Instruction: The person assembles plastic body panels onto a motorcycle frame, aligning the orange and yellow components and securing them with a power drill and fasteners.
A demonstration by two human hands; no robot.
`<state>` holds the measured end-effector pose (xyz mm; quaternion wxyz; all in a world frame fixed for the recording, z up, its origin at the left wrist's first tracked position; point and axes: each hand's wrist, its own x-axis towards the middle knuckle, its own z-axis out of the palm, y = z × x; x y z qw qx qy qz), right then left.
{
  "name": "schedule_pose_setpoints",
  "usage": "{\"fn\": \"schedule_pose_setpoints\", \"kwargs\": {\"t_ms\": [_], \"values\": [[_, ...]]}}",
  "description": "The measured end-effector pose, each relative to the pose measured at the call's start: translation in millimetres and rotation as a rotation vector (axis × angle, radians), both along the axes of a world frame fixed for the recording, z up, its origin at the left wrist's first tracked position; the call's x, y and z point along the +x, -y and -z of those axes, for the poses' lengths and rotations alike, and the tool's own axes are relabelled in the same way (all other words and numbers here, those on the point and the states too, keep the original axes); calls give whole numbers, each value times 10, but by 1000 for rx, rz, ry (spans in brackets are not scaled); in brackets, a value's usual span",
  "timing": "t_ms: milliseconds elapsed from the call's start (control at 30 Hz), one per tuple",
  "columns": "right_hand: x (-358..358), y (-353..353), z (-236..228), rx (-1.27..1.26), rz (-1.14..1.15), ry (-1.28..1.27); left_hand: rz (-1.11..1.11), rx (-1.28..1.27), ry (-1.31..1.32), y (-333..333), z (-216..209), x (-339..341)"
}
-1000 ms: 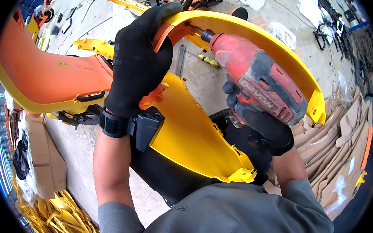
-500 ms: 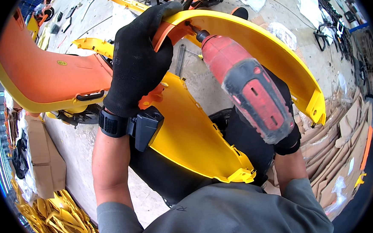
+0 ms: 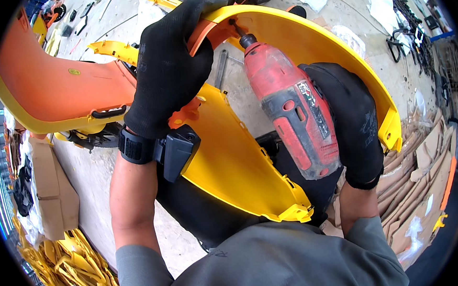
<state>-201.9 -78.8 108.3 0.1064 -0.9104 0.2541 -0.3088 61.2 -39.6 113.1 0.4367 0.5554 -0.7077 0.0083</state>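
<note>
Visibly scuffed power driver (image 3: 292, 107), red and grey; yellow panel (image 3: 306, 41) curved.

One red power driver (image 3: 290, 113) joins two black gloves (image 3: 169, 73) and two broad yellow panels (image 3: 235, 158); one yellow heap (image 3: 74, 268) sits left, one cardboard stack (image 3: 415, 179) right.

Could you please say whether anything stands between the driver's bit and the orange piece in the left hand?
Nothing visible: the bit of the red driver points at the orange piece unobstructed. The right hand holds the driver; the left hand grips the piece, clear of the bit.
</note>
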Motion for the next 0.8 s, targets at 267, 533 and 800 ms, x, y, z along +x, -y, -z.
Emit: {"fn": "schedule_pose_setpoints", "kwargs": {"t_ms": [267,533,800], "values": [[-186,-191,345,745,-112,299,-38,157,-57,-50,-39,-33],[27,-426,329,1255,-58,522,-37,142,-57,-42,-10,-8],[25,-450,360,1330,-125,651,-29,134,-60,-22,-8,-14]]}}
